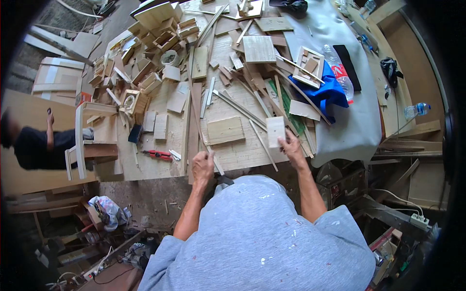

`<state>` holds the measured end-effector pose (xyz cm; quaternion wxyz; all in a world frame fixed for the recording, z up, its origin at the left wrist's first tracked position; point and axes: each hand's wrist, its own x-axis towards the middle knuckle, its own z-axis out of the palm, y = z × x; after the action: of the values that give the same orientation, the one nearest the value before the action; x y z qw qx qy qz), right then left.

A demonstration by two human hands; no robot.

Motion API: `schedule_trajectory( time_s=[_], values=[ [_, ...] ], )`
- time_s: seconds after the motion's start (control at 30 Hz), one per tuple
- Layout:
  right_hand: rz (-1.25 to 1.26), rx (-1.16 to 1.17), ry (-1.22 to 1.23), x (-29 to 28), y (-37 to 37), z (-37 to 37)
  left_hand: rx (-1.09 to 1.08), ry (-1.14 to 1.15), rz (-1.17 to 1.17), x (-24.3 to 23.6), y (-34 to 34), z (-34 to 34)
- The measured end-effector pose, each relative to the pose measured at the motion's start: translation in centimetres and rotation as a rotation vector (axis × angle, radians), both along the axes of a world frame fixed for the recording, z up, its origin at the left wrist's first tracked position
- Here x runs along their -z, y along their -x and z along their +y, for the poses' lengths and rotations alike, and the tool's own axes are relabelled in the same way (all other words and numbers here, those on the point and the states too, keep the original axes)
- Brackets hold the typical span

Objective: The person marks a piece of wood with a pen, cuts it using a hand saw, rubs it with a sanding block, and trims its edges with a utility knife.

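Observation:
My left hand (203,167) is closed on a thin wooden strip (217,164) at the near edge of the cluttered workbench (124,169). My right hand (292,148), farther right, grips a small pale rectangular wooden block (275,127), raised with its broad face showing and a small dark spot on it. Between and beyond my hands lie a flat rough board (225,130) and several long narrow strips (238,109). Red-handled pliers (156,154) rest left of my left hand, beside short white strips and small boards (160,127).
Small wooden boxes (162,36) and offcuts crowd the far bench. Blue fabric (337,92) and a plastic bottle (340,72) lie right, on pale sheeting (354,133). A wooden frame (79,140) stands at the left edge. Another person (39,145) in dark clothing is beyond it.

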<state>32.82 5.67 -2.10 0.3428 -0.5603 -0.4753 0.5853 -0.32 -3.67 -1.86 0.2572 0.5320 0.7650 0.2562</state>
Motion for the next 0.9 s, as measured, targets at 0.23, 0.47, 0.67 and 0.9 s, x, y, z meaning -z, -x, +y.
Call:
schedule_trajectory(
  time_s=[0.23, 0.47, 0.67, 0.9],
  values=[
    [-0.368, -0.054, -0.301, 3.9, 0.0, 4.7, -0.173, -0.025, 0.007, 0.5, 0.8, 2.0],
    [-0.683, 0.283, -0.518, 0.5, -4.8, 6.7, 0.294, -0.018, 0.226, 0.4, -1.3, 6.8],
    [-1.0, 0.646, -0.629, -1.5, -16.2, 10.3, 0.505, 0.148, 0.373, -0.1, -2.1, 10.2],
    [-1.005, 0.557, -0.46, -1.0, -20.6, 12.3, 0.529, 0.101, 0.296, -0.4, -3.0, 10.3]
  ],
)
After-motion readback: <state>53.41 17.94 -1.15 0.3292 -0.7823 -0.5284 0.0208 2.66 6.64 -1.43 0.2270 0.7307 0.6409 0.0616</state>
